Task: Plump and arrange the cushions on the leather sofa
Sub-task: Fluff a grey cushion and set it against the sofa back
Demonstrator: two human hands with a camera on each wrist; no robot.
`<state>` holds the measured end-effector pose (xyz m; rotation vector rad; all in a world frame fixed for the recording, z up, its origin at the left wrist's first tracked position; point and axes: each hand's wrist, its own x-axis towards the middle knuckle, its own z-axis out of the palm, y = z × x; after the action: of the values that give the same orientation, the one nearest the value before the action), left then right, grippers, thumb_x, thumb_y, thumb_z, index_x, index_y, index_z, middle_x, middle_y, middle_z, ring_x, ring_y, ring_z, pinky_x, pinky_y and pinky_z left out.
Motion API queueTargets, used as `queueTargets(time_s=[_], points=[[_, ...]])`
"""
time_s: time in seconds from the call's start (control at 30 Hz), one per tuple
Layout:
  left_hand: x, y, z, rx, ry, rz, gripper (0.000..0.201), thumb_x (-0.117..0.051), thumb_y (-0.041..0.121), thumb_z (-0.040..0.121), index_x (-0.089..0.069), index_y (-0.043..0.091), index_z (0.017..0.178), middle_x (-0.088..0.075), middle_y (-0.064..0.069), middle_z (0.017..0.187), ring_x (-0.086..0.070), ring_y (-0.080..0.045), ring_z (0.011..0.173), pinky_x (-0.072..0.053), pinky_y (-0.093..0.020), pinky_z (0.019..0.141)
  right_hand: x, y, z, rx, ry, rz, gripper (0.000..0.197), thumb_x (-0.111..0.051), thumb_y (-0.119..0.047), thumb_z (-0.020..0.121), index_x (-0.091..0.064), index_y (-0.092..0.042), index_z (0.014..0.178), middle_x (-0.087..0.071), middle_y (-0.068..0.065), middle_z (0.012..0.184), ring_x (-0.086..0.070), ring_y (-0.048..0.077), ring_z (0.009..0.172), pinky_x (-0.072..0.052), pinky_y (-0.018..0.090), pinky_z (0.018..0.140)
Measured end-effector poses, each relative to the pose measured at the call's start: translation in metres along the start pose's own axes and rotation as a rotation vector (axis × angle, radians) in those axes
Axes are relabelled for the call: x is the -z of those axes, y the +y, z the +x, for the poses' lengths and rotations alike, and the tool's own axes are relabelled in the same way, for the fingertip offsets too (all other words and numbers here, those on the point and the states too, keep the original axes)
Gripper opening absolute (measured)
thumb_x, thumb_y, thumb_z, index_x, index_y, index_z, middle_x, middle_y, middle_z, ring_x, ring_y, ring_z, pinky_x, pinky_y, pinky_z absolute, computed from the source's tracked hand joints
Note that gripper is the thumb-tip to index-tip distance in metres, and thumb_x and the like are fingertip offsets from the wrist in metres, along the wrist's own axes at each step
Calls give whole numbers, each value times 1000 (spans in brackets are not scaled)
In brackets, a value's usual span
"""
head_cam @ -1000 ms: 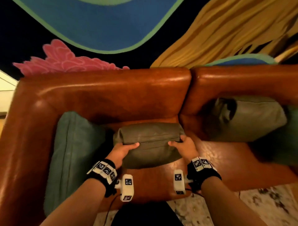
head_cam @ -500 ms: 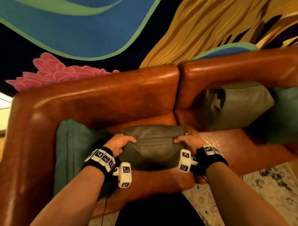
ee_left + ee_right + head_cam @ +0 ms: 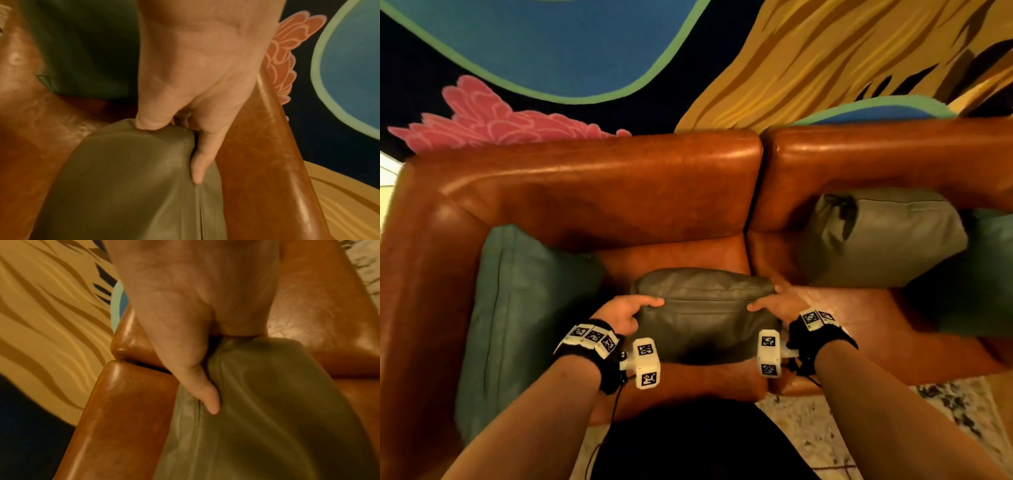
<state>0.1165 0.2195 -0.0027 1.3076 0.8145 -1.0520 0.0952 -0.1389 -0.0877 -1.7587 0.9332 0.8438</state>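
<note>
**Olive cushion gripped at both ends, long axis parallel to the backrest**

The left hand point(image 3: 624, 313) clamps the left end of the olive cushion point(image 3: 705, 318), thumb pressed into its top and a finger laid along the seam, as the left wrist view shows. The right hand point(image 3: 777, 303) holds the opposite end the same way, thumb on the near face and the other fingers wrapped out of sight behind the corner. Neither hand is nearer; the cushion hangs evenly between them.

The cushion's long axis runs left to right, parallel to the backrest point(image 3: 599, 192) of the leather sofa point(image 3: 428, 274). It is over the front part of the left seat, apart from the backrest, with bare seat leather between. Whether its lower edge rests on the seat or is lifted slightly is hard to tell from above.

So the spot it belongs in lies straight ahead of the grip, away from the person. I judge the next move to be a squeeze inward from both ends to plump it, then a push back until it leans on the backrest.

A teal cushion point(image 3: 517, 308) leans against the left armrest, just beside the left hand. A second olive cushion point(image 3: 883, 236) sits against the backrest on the right seat, with another teal cushion point(image 3: 979, 274) beyond it.
</note>
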Motion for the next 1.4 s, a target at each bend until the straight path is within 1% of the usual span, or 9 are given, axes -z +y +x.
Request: queueTargets(time_s=[0.2, 0.37, 0.5, 0.63, 0.7, 0.8, 1.0, 1.2, 1.4], points=[[-18, -10, -3, -304, 164, 237, 37, -89, 31, 72, -69, 12, 97, -76, -6, 93, -74, -22, 80, -56, -29, 63, 15, -41, -50, 193, -9, 44, 36, -84, -9, 60, -68, -18, 91, -76, 8, 94, -73, 28, 88, -59, 41, 84], [9, -29, -1, -362, 125, 37, 55, -86, 23, 74, -33, 27, 63, -34, 0, 68, -43, -20, 70, -31, -29, 57, 22, -50, -45, 173, -84, 262, 52, -74, 19, 69, -63, 1, 116, -73, 17, 105, -70, 34, 97, -57, 45, 90], [34, -38, -7, -359, 156, -31, 49, -68, -8, 85, -35, 24, 69, -39, 4, 64, -43, -11, 62, -35, -24, 52, 45, -64, -37, 103, -145, 311, 34, -71, 13, 75, -65, 1, 106, -76, 14, 89, -75, 23, 73, -59, 28, 59], [55, -39, -3, -357, 248, -30, 55, -70, -13, 81, -55, 23, 120, -61, -11, 108, -63, -27, 98, -53, -43, 84, 74, -57, -19, 88, -55, 418, 63, -71, 5, 77, -51, -20, 132, -69, 12, 112, -68, 27, 100, -55, 39, 86], [51, -45, 7, -299, 400, -46, 67, -71, -9, 82, -46, 26, 133, -60, -11, 103, -63, -26, 89, -54, -38, 74, 74, -51, -23, 103, -10, 394, 56, -68, 9, 79, -56, -19, 127, -71, 11, 108, -69, 27, 97, -58, 40, 85], [31, -59, 26, -130, 495, -162, 36, -76, 9, 83, -60, 8, 115, -58, -14, 83, -58, -22, 66, -47, -25, 48, 64, -31, -3, 95, 95, 334, 31, -71, 2, 79, -69, 1, 111, -71, 24, 106, -74, 27, 74, -61, 43, 83], [-12, -49, 36, -306, 695, -63, 71, -60, 79, 76, -67, 14, 104, -73, -13, 106, -68, -33, 102, -54, -49, 95, 37, -43, -29, 260, 371, -20, 40, -53, -36, 100, -55, 2, 114, -63, 27, 111, -59, 42, 108, -45, 46, 94], [-37, 29, -23, -726, 674, 229, 38, -48, 48, 102, -72, 19, 92, -72, -1, 86, -65, -15, 84, -50, -22, 78, 35, -87, -71, 569, 411, -155, 38, -51, -48, 99, -56, -14, 83, -68, 21, 89, -63, 38, 91, -38, 32, 72], [-13, 27, -29, -702, 721, 267, 57, -49, 63, 94, -73, 11, 91, -76, -11, 89, -71, -24, 88, -56, -42, 81, 66, -97, -80, 538, 509, -61, 48, -46, -46, 102, -63, -3, 89, -67, 28, 98, -62, 40, 99, -44, 41, 85]])
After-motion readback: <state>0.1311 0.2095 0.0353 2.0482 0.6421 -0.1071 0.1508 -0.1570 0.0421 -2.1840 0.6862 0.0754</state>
